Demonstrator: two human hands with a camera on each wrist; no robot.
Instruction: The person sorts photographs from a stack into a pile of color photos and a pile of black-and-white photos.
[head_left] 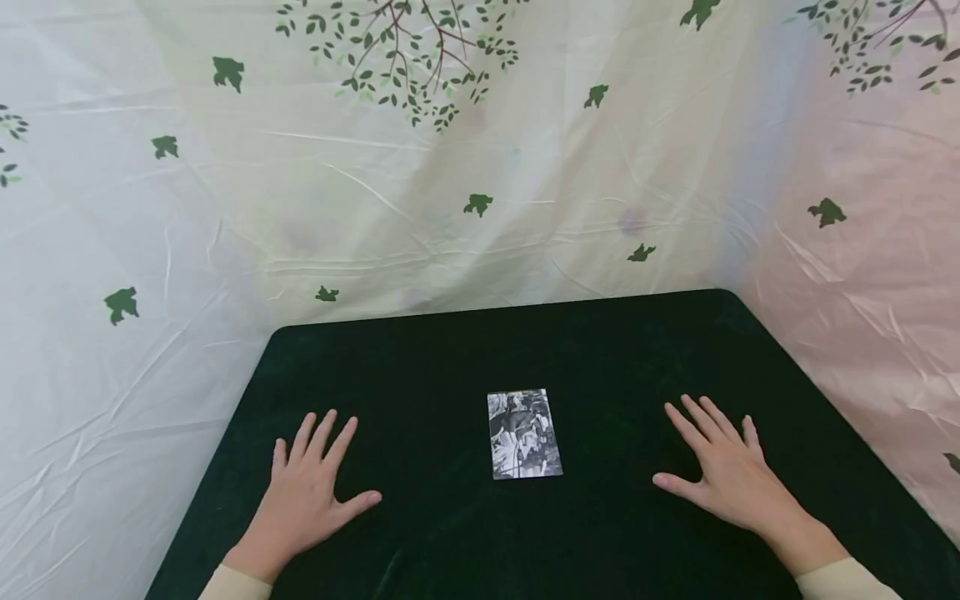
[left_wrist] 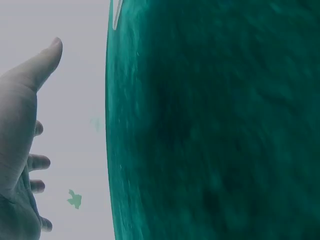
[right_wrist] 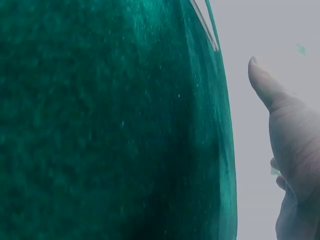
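The left hand [head_left: 311, 487] lies palm down on the dark green velvety table cover [head_left: 420, 367], fingers straight and spread, thumb angled out toward the middle; it holds nothing. The right hand [head_left: 720, 471] lies the same way on the other side, flat, fingers fanned, thumb pointing inward, also holding nothing. The two hands are well apart, and between them, touched by neither, a small rectangular black-and-white photo card [head_left: 524, 433] lies flat on the cover, its long side running away from the person, a little nearer the right hand's thumb than the left's. Cream-coloured sleeve cuffs [head_left: 843, 581] show at both wrists along the bottom edge. In the left wrist view the left hand [left_wrist: 20, 145] appears at the frame's left with the thumb stretched out, beside a wide blurred stretch of green cover [left_wrist: 210, 130]; the right wrist view shows the right hand [right_wrist: 292, 150] likewise with its thumb raised next to the green cover [right_wrist: 110, 125]. Behind and around the table hangs a pale creased fabric backdrop [head_left: 525, 183] printed with dark green birds and leafy branches.
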